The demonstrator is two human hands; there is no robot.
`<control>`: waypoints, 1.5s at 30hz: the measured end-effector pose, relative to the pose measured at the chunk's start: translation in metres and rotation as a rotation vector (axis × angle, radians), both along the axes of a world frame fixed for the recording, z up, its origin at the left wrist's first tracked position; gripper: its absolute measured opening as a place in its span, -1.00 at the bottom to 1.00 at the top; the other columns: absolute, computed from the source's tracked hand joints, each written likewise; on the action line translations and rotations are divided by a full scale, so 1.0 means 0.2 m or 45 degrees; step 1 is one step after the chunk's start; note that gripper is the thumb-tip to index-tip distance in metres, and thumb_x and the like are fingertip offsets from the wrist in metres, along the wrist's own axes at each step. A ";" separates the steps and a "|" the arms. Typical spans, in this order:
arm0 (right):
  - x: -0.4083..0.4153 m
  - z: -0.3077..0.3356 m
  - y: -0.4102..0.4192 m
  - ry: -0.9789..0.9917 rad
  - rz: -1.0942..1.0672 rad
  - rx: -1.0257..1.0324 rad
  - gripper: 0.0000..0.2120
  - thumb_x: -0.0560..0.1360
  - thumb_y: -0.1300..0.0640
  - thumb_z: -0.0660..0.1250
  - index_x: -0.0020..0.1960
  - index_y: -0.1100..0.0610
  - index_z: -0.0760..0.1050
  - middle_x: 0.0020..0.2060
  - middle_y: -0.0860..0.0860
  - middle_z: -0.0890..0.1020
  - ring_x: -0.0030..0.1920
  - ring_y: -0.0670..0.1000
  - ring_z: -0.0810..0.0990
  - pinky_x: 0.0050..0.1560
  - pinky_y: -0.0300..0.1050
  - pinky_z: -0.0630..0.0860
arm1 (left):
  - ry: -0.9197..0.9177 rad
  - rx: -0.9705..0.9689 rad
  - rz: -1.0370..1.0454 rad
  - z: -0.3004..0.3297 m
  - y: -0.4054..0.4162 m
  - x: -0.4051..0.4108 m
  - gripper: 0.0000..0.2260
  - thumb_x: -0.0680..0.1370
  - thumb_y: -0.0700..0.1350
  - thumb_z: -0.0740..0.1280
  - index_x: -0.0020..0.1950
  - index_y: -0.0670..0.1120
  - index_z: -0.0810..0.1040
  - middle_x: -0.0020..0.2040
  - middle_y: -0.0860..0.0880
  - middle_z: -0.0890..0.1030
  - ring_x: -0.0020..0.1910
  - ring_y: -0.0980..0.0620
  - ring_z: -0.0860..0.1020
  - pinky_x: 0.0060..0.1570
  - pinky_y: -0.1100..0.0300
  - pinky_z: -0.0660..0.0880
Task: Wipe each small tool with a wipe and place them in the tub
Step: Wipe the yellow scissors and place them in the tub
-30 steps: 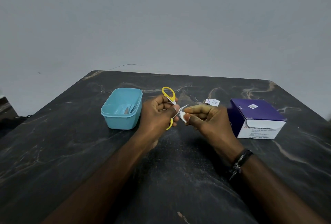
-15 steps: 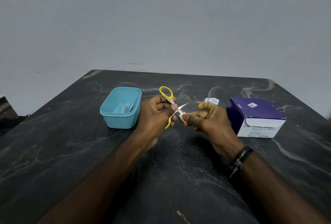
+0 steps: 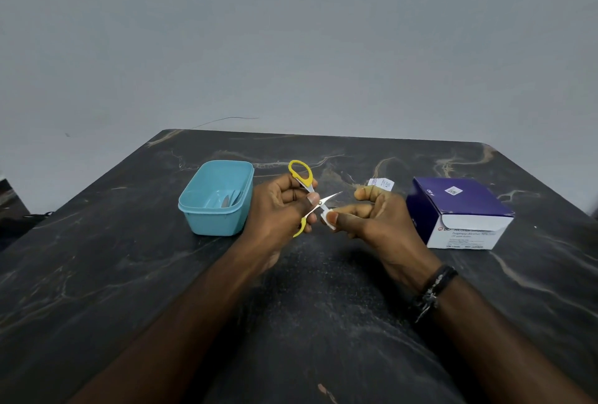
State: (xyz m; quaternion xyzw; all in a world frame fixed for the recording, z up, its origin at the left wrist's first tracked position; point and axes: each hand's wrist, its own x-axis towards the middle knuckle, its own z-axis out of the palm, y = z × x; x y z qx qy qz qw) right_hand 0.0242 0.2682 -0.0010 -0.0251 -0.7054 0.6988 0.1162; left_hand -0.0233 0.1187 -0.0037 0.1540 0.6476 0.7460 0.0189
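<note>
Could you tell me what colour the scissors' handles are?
Yellow, on the scissors in the head view.

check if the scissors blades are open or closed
Open. The scissors show two blades spread apart: one points up and right, bare; the other runs into the white wipe pinched by the right hand.

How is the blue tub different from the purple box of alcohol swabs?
The blue tub is open-topped with rounded corners and holds metal tools; the purple alcohol swab box is square-edged and printed, its contents hidden. The tub sits beside the left hand, the box beside the right hand. Both rest on the table.
</note>
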 end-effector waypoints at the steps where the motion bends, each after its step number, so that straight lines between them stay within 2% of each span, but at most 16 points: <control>1: 0.00 0.00 0.00 -0.001 0.002 -0.003 -0.57 0.35 0.36 0.52 0.01 0.11 0.34 -0.34 0.07 0.72 -0.38 -0.07 0.63 -0.39 -0.29 0.45 | -0.003 -0.016 -0.009 0.00 0.00 0.00 -0.87 0.53 -0.34 0.36 0.06 -0.27 0.56 -0.30 -0.16 0.56 -0.44 0.02 0.49 -0.46 0.20 0.48; 8: 0.01 0.01 -0.01 0.015 0.027 -0.042 -0.59 0.37 0.40 0.50 0.01 0.14 0.33 -0.32 0.10 0.72 -0.39 -0.07 0.65 -0.39 -0.37 0.45 | -0.030 -0.061 -0.055 -0.02 0.01 0.00 -0.89 0.52 -0.34 0.38 0.02 -0.21 0.58 -0.34 -0.11 0.59 -0.47 0.05 0.51 -0.48 0.20 0.48; 13: 0.01 0.02 -0.01 0.008 0.020 -0.062 -0.59 0.36 0.41 0.49 0.00 0.15 0.33 -0.33 0.11 0.71 -0.41 -0.08 0.63 -0.42 -0.37 0.44 | -0.049 0.005 -0.003 0.00 -0.02 -0.02 -0.88 0.52 -0.33 0.38 0.05 -0.26 0.57 -0.32 -0.12 0.60 -0.45 0.03 0.52 -0.45 0.19 0.51; 26: 0.02 0.01 -0.02 0.006 0.028 -0.048 -0.61 0.37 0.43 0.48 -0.02 0.17 0.33 -0.35 0.10 0.71 -0.42 -0.06 0.63 -0.45 -0.36 0.43 | -0.052 -0.076 -0.101 -0.03 0.00 -0.02 -0.89 0.52 -0.33 0.37 0.02 -0.19 0.59 -0.36 -0.07 0.60 -0.45 0.05 0.52 -0.47 0.19 0.48; 33: 0.01 0.01 -0.01 -0.010 0.032 -0.023 -0.61 0.36 0.41 0.49 -0.04 0.13 0.34 -0.32 0.14 0.71 -0.40 -0.05 0.64 -0.45 -0.36 0.43 | -0.062 -0.032 -0.063 -0.02 -0.02 -0.03 -0.89 0.52 -0.33 0.38 0.03 -0.23 0.58 -0.33 -0.12 0.57 -0.45 0.03 0.51 -0.46 0.18 0.48; 41: 0.02 0.02 -0.02 -0.013 0.030 -0.035 -0.64 0.36 0.45 0.46 -0.06 0.18 0.35 -0.37 0.11 0.69 -0.44 -0.06 0.63 -0.46 -0.34 0.44 | -0.082 -0.095 -0.099 -0.03 0.01 -0.01 -0.89 0.52 -0.34 0.37 0.03 -0.22 0.58 -0.34 -0.10 0.61 -0.48 0.07 0.52 -0.47 0.19 0.48; 45: 0.01 0.02 -0.02 -0.020 0.037 -0.039 -0.63 0.36 0.45 0.47 -0.05 0.17 0.35 -0.34 0.17 0.69 -0.43 -0.04 0.63 -0.47 -0.35 0.44 | -0.080 -0.059 -0.051 0.00 -0.02 -0.03 -0.90 0.52 -0.34 0.37 0.02 -0.21 0.59 -0.34 -0.09 0.59 -0.47 0.06 0.51 -0.47 0.20 0.48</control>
